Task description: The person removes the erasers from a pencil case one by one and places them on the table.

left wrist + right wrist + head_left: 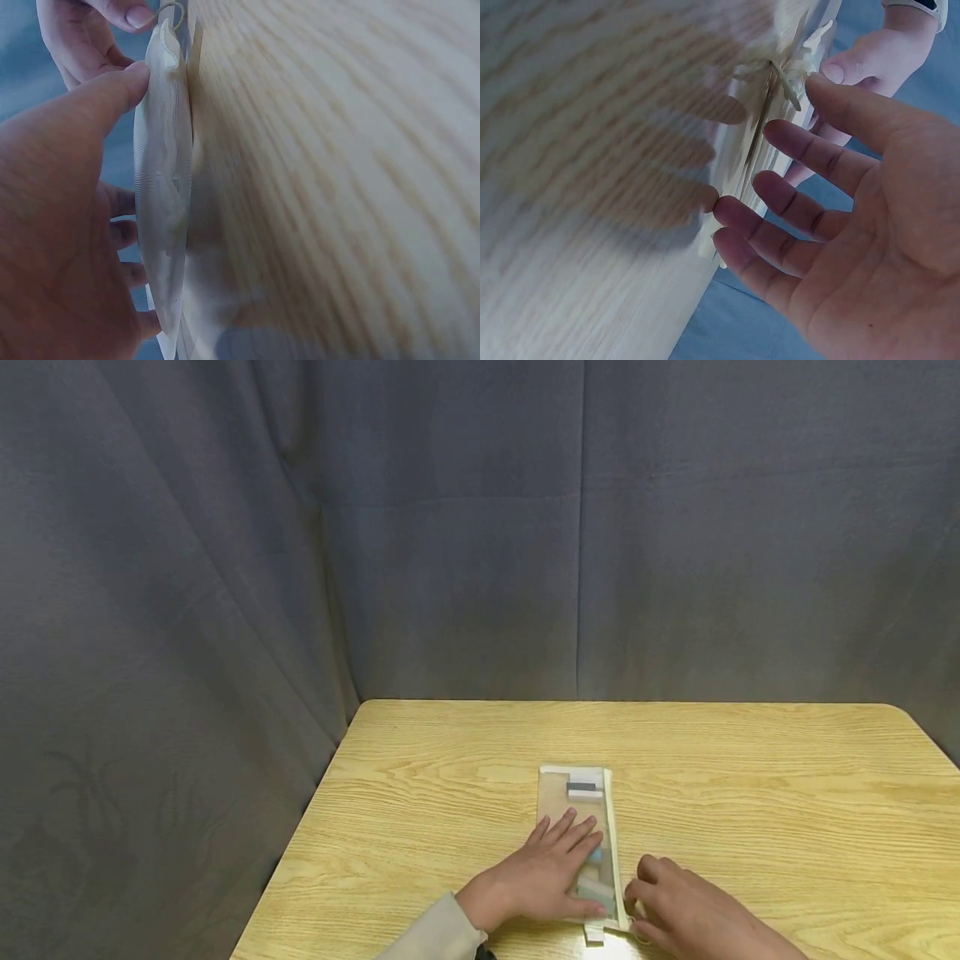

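Note:
A clear zip pouch [553, 793] with a cream zip edge lies on the wooden table. Through its film show several small block-like things, among them a white and dark grey block [583, 789] at the far end. My left hand [543, 872] rests flat on the pouch, fingers spread; in the left wrist view its thumb touches the near end. Beside the zip's near corner is my right hand [686, 906]. Its fingers are loosely bent, with a gap between thumb and index finger in the right wrist view. The thin zip pull loop [784, 84] is close to that thumb.
A small pale tab [594, 935] sticks out at the pouch's near end. The wood-grain table [420, 793] reaches back to a dark grey curtain [465, 568], which also hangs along the left side.

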### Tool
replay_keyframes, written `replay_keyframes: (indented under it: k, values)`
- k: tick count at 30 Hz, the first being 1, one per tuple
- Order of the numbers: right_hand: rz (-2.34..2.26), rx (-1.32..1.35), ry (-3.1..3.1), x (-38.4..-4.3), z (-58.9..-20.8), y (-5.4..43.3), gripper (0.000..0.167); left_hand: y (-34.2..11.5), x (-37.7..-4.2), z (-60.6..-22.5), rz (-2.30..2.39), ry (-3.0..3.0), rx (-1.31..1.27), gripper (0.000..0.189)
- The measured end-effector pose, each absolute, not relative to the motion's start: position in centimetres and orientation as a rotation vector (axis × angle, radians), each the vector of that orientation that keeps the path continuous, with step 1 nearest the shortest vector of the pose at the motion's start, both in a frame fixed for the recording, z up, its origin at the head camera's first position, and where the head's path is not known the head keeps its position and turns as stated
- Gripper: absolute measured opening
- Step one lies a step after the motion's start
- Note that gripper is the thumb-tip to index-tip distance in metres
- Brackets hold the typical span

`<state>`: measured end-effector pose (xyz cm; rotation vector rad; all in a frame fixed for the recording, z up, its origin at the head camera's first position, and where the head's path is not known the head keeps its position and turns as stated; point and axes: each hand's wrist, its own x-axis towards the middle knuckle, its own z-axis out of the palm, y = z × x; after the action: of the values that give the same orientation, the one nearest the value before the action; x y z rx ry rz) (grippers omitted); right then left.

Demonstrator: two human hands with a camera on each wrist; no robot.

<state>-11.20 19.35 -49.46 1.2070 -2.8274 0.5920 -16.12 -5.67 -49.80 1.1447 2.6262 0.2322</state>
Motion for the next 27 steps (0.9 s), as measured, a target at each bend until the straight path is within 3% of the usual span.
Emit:
replay_keyframes:
  k: [27]
  values:
    - [0.499,1.256,-2.789,-12.06,-49.94,18.68,0.014,-4.9,-15.77,-50.32,0.059,2.659,1.122,0.099]
